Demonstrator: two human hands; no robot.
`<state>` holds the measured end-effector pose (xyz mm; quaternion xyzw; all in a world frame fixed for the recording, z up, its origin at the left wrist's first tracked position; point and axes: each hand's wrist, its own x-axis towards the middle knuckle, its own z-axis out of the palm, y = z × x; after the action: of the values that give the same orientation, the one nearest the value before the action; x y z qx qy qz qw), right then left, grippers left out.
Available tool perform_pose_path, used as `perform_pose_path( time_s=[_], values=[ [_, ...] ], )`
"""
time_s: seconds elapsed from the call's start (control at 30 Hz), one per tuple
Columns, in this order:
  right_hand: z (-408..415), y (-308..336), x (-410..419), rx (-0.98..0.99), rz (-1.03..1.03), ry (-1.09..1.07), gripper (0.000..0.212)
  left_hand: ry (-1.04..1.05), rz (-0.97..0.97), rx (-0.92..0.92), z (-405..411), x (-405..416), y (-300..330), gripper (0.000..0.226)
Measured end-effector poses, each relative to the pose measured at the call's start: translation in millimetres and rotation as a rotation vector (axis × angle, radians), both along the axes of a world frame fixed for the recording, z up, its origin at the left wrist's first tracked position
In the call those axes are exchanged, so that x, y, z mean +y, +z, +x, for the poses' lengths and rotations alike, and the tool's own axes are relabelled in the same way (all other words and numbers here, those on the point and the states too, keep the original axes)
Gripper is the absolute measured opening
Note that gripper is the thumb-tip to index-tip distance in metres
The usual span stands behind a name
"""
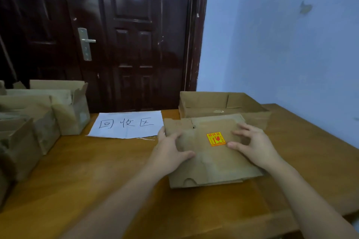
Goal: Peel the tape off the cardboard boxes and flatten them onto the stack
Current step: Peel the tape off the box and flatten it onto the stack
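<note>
A flattened cardboard box (209,163) with an orange and yellow sticker (216,139) lies on the wooden table (97,170), on top of other flat cardboard. My left hand (171,151) grips its left edge, with the thumb lying across the top face. On the right part of the top face rests my right hand (254,144), fingers curled, fingertips touching the surface near the sticker. An open, shallow cardboard box (223,105) stands just behind the flat one.
Several open cardboard boxes (38,114) crowd the table's left side. A white paper sheet (128,124) with handwritten characters lies at the back middle. A dark door stands behind the table, a blue wall to the right.
</note>
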<state>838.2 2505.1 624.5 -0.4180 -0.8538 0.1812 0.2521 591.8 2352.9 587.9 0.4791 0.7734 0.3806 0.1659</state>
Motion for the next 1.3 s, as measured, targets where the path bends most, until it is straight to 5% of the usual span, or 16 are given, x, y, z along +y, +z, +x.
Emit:
perform_pose_path(
  time_s=[0.27,0.5,0.6,0.77,1.1,1.3],
  values=[
    [47.1,-7.4,67.2,-0.142,0.004,-0.049,0.060,-0.171,-0.158,0.008,54.1,63.1,-9.6,0.100],
    [50.6,-59.8,80.4,-0.161,-0.061,-0.008,0.042,-0.216,-0.254,0.374,64.8,69.3,-39.1,0.058],
    [51.4,-64.0,79.8,-0.249,-0.045,-0.039,0.061,-0.230,-0.263,0.496,60.8,69.1,-44.9,0.057],
    [52.1,-53.6,81.2,-0.315,-0.130,-0.012,0.082,-0.256,-0.225,0.557,61.4,67.7,-45.8,0.058],
    [33.2,-36.2,62.8,-0.453,-0.027,-0.113,0.063,-0.309,-0.211,0.471,50.9,50.1,-33.2,0.061],
    [-48.4,-14.3,-8.8,-0.372,0.146,0.209,0.054,-0.176,-0.187,0.506,4.7,-2.1,-0.9,0.063]
  ],
)
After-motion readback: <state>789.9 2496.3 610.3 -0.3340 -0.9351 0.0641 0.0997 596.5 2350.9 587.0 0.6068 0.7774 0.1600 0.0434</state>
